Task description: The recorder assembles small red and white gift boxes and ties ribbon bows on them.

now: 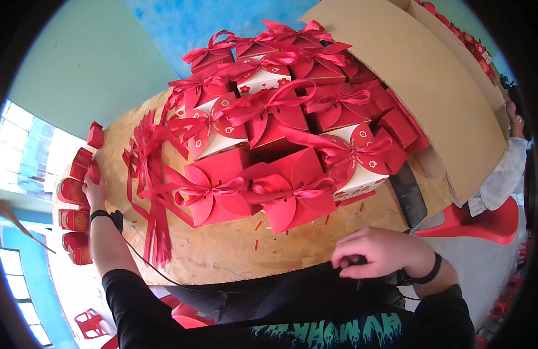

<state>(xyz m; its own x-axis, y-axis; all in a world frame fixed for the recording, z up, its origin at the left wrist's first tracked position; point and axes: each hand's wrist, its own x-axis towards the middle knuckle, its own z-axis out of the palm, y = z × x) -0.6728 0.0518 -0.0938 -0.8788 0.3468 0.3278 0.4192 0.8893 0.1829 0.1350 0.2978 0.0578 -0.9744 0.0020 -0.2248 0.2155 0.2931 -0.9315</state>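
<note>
Nearest to you, your right hand sits at the near edge of the worktop, fingers curled and pinched together on something dark at your waist; what it is, you cannot tell from here. It touches no box.

Your left hand reaches out to the far left edge of the worktop, where a row of small red boxes stands along the rim. The fingers rest on one of them, but whether they have closed on it cannot be told. The boxes seem stacked there so they stay within easy reach of that hand.

Between your hands, a bundle of red ribbons lies draped on the wood, loose ends hanging toward you, probably laid out to be pulled one at a time.

Beyond it, the finished gift boxes, red and white with ribbon bows, crowd the middle of the worktop, pushed together and piled away from you so the near strip stays free for work.

Farther right, a large cardboard box leans open beside the pile, and a person in a white sleeve sits past it on a red chair.
</note>
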